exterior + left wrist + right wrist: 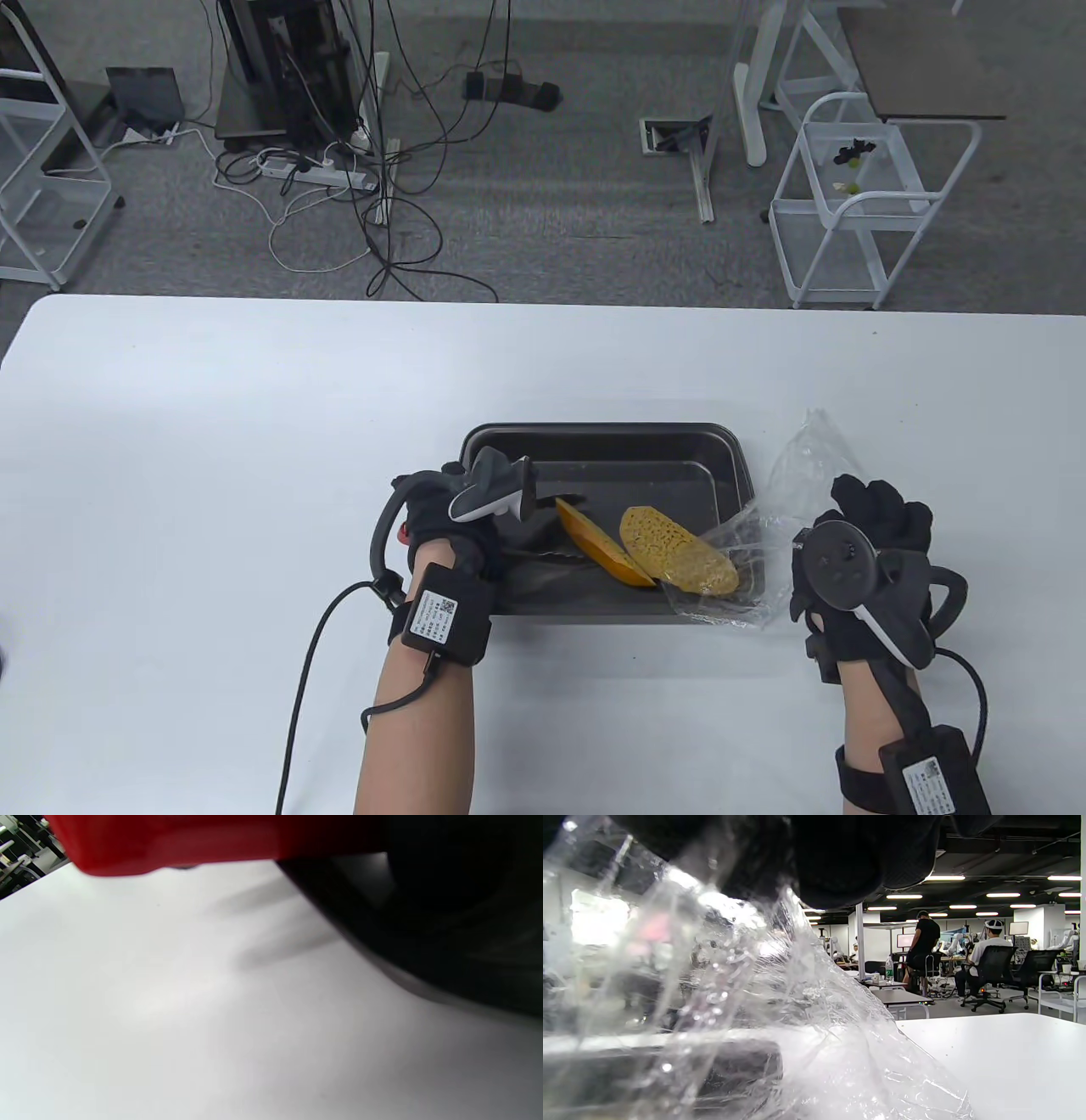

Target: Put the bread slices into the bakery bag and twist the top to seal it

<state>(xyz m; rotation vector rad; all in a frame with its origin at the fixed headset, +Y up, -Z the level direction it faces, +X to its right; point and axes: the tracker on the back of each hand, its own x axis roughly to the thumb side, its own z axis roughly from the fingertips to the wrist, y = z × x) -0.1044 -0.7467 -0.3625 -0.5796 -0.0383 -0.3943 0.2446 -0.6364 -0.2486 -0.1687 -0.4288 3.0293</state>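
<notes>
A black baking tray [730,458] sits in the middle of the table. My left hand [433,509] grips dark tongs [550,556] with a red handle [169,840]. The tong tips reach an orange-brown bread slice [604,550] that stands tilted on its edge in the tray. A second, porous yellow slice [674,552] lies beside it with its right end inside the mouth of the clear bakery bag [802,463]. My right hand [874,509] holds the bag by its upper part at the tray's right end. In the right wrist view the crinkled bag [780,1018] fills the left side below my gloved fingers [840,866].
The white table [254,441] spreads wide around the tray. Cables run from both wrists along the table's front. Beyond the far edge are floor cables, a power strip [314,174] and a white trolley [865,204]. People sit at desks in the background of the right wrist view.
</notes>
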